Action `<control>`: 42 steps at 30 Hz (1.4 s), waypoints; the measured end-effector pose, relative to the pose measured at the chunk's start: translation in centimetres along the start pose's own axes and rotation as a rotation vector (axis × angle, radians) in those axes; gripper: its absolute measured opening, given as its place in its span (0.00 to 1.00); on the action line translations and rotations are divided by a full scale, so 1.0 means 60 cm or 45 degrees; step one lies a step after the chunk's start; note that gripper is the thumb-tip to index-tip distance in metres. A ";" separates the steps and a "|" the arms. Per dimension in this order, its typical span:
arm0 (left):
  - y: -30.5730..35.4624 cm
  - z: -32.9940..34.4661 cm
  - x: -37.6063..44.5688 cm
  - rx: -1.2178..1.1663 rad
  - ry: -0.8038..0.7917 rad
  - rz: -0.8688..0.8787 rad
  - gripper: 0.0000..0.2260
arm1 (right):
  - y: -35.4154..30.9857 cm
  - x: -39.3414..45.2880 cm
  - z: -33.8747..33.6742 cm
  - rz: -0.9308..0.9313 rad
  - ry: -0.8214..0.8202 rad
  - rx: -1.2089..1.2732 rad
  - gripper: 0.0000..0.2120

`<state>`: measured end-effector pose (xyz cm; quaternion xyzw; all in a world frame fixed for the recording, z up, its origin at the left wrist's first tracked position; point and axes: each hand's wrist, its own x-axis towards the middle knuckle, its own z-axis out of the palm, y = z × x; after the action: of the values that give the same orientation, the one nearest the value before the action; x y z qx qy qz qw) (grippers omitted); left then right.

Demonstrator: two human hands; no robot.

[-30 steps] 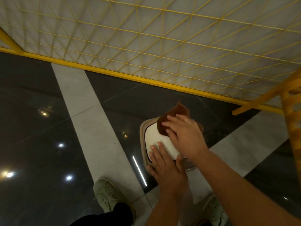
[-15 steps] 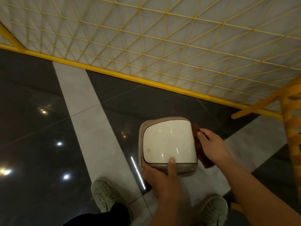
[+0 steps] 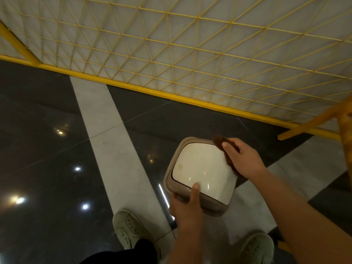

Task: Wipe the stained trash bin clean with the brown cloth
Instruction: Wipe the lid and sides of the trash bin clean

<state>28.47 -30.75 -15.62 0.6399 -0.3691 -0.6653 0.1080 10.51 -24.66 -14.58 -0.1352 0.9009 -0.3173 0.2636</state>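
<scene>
Pressing brown cloth (image 3: 226, 149) on trash bin (image 3: 202, 168), right hand (image 3: 244, 159); left hand (image 3: 187, 208) grips rim

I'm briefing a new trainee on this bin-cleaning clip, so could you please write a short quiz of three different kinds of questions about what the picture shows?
1. True or false: the left hand holds the near edge of the trash bin, thumb on its white lid.
2. Multiple choice: where is the brown cloth? A) lying on the floor B) under the right hand at the bin's far right edge C) in the left hand.
3. Fill in: a faint yellowish ____ shows on the left part of the lid.

Key: 1 true; 2 B; 3 stain.
</scene>
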 end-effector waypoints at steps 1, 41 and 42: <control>0.004 -0.004 0.003 0.045 -0.020 0.041 0.31 | 0.009 -0.011 -0.003 0.047 0.016 0.015 0.16; 0.037 -0.009 0.063 1.215 0.308 1.055 0.25 | 0.014 -0.132 0.074 -0.474 0.078 -0.118 0.16; 0.038 -0.009 0.063 1.213 0.306 1.055 0.25 | 0.009 -0.110 0.071 -0.424 0.066 -0.062 0.15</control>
<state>27.61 -34.86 -17.05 0.4922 -0.8262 -0.2551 0.1005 18.28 -23.68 -15.14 -0.2807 0.8799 -0.3381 0.1804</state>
